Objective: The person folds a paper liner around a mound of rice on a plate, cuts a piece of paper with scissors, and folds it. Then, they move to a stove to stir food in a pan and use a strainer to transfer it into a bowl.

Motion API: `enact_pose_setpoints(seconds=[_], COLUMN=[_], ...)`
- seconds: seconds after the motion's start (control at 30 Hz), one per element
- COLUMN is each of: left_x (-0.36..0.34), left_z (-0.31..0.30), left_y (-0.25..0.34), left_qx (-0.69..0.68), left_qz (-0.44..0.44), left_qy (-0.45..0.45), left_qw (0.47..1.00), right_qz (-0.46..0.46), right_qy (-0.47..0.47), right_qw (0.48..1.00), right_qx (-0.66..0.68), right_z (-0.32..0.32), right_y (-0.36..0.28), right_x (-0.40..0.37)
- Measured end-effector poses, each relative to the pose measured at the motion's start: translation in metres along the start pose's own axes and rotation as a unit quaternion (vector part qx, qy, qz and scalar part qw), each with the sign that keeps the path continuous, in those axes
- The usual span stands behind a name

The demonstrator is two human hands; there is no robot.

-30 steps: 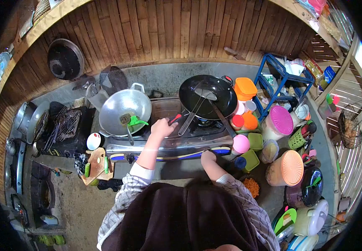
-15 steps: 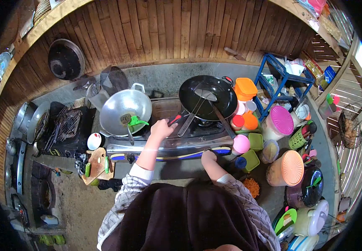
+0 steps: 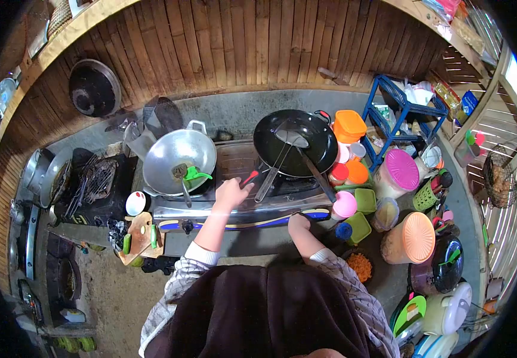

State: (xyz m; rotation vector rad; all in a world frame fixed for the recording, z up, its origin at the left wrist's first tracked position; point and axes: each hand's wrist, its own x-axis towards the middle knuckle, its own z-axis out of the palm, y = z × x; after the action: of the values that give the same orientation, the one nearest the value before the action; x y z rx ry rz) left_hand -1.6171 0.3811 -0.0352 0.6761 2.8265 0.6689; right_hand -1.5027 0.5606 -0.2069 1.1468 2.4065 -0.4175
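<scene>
My left hand [image 3: 230, 194] is closed round a slim red lighter [image 3: 250, 177], its shape only partly visible, above the front of the gas stove [image 3: 243, 218]. At the stove's front right, my right hand [image 3: 298, 223] is closed at the knob, which it mostly hides. A black wok [image 3: 264, 134] sits on the right burner, holding a wire strainer [image 3: 291, 138] and a dark-handled utensil [image 3: 317, 173]. On the left burner stands a silver wok [image 3: 166, 161] with a metal spatula [image 3: 181, 173] and a green item [image 3: 196, 173] in it.
Left of the stove are a cutting board [image 3: 136, 241] with green vegetables, a small white bowl [image 3: 135, 203] and a sooty grill [image 3: 100, 185]. Several plastic containers crowd the right, including an orange-lidded tub [image 3: 410, 238]. Behind them stands a blue rack [image 3: 383, 125].
My left hand has drawn slightly down and away from the black wok with the red lighter. The black wok sits slightly lower and further left in view. My right hand stays at the knob.
</scene>
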Motion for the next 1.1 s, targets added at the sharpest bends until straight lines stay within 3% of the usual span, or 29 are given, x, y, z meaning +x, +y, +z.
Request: enact_pose_setpoints(seconds=[0.3,0.37,0.5,0.7,0.77,0.9,0.97,1.03,1.1], left_x=[-0.019,-0.025,-0.029,-0.032,-0.032,-0.033,-0.034,-0.034,-0.035], left_z=[0.012,0.010,0.004,0.006,0.007,0.004,0.002,0.001,0.002], left_y=[-0.004,0.000,0.002,-0.002,-0.003,-0.008,-0.008,-0.008,-0.008], left_qx=[-0.006,-0.018,-0.037,-0.019,-0.003,-0.010,0.006,0.007,0.009], left_qz=[0.012,-0.002,-0.009,-0.007,-0.014,-0.010,-0.005,-0.006,-0.005], left_qy=[0.022,0.024,-0.005,-0.014,-0.012,-0.015,-0.033,-0.033,-0.036], left_qw=[1.000,1.000,0.999,1.000,1.000,1.000,0.999,0.999,0.999], right_qz=[-0.076,-0.086,-0.091,-0.076,-0.073,-0.139,-0.141,-0.170,-0.227], right_qy=[0.004,0.037,0.012,0.046,0.129,0.190,0.004,0.030,0.036], right_qw=[0.996,0.996,0.995,0.983,0.969,0.948,0.917,0.906,0.842], right_qx=[-0.049,0.004,0.040,0.161,0.199,0.216,0.374,0.386,0.488], right_z=[-0.020,-0.023,-0.032,0.004,0.013,0.015,-0.034,-0.035,-0.054], right_y=[0.014,0.020,0.027,0.043,0.045,0.055,0.055,0.057,0.057], right_x=[-0.031,-0.041,-0.053,-0.042,-0.047,-0.047,-0.091,-0.092,-0.108])
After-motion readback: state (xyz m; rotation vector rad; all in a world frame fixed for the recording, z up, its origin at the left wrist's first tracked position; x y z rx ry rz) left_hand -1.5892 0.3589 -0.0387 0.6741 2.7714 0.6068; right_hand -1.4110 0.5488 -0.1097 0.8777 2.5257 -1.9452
